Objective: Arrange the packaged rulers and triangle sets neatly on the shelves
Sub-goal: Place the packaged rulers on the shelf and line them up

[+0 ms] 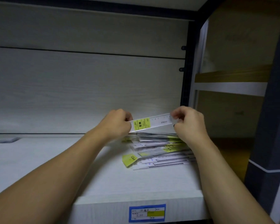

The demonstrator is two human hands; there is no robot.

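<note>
A clear packaged ruler [153, 122] with a yellow label is held level in the air, just above a pile. My left hand [116, 122] pinches its left end and my right hand [188, 121] pinches its right end. Below it, a loose pile of packaged rulers [160, 151] with yellow labels lies fanned out on the white shelf [55, 159], toward the right side. Part of the pile is hidden behind my right wrist.
A thin flat packet [5, 140] lies at the shelf's far left, against the back panel. A blue and yellow price tag [147, 212] is stuck on the shelf's front edge. A dark upright post [187, 70] bounds the shelf on the right, with a wooden shelving unit [233, 75] beyond.
</note>
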